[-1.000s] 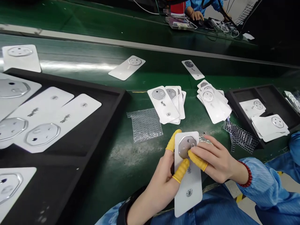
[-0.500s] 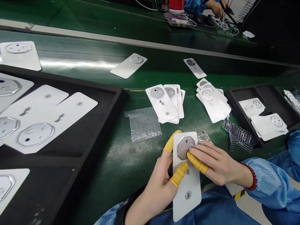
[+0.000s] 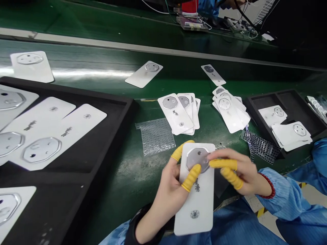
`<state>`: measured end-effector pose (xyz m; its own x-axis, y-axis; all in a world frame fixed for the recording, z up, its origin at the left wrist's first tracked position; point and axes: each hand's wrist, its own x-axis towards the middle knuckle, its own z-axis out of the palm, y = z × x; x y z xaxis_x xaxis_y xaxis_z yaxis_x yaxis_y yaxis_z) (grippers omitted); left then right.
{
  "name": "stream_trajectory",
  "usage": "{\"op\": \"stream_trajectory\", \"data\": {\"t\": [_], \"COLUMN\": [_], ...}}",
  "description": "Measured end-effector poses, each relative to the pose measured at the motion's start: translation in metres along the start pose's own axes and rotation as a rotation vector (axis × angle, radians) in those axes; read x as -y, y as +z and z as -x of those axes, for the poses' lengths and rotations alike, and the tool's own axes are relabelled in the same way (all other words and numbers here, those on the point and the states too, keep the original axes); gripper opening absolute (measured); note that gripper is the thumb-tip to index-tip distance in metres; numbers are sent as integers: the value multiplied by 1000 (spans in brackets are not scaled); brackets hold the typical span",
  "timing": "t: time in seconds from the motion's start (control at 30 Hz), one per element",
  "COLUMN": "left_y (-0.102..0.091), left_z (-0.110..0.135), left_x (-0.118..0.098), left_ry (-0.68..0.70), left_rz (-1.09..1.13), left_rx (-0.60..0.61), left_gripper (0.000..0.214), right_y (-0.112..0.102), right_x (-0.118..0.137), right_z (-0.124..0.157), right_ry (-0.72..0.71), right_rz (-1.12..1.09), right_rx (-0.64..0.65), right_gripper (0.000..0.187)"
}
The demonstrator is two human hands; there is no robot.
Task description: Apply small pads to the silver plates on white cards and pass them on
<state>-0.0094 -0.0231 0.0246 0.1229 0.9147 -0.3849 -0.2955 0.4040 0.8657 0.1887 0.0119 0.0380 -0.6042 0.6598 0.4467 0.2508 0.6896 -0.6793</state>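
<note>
the left hand (image 3: 171, 187) is closed firmly on a white panel (image 3: 200, 200) above the lap (image 3: 230, 226), thumb over its grey disc (image 3: 192, 158). the right hand (image 3: 242, 172) has drawn back to the disc's right rim, seemingly leaving the panel's weight to the left; blur hides whether it pinches anything. bubble wrap (image 3: 157, 136) and stacked panels (image 3: 176, 115) lie beyond.

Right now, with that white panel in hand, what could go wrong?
The left hand holds the panel along one side, so it might slip. A bare finger of the right hand is at the grey disc and could smudge it. Panels in the pile overlap, so they might scuff.
</note>
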Motion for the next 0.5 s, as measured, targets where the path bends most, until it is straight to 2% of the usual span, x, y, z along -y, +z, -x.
{"op": "stream_trajectory", "data": {"t": [0.03,0.1,0.17,0.27,0.4,0.47,0.5], "left_y": [-2,-6,-9,-8,-10,-14,-16], "left_z": [-1,-1,-2,-5,-15,-20,-23], "left_x": [-2,-4,-5,-5,1,5,7], "left_ry": [26,89,125,141,182,265,314], "left_rz": [-15,-61,-98,-81,-61,-157,-245], "left_rx": [-60,-203,-308,-374,-392,-414,-427], "left_gripper": [78,78,79,80,85,88,83], "right_y": [0,2,5,11,14,12,10], "right_x": [-2,-10,-21,-36,-45,-46,-45], "right_z": [4,18,36,60,74,72,70], "right_ry": [75,178,231,317,375,354,331], "right_rz": [14,183,403,581,605,525,462], "right_rx": [-62,-162,-159,-120,-163,-148,-135], "right_gripper": [27,27,27,20,14,14,16]}}
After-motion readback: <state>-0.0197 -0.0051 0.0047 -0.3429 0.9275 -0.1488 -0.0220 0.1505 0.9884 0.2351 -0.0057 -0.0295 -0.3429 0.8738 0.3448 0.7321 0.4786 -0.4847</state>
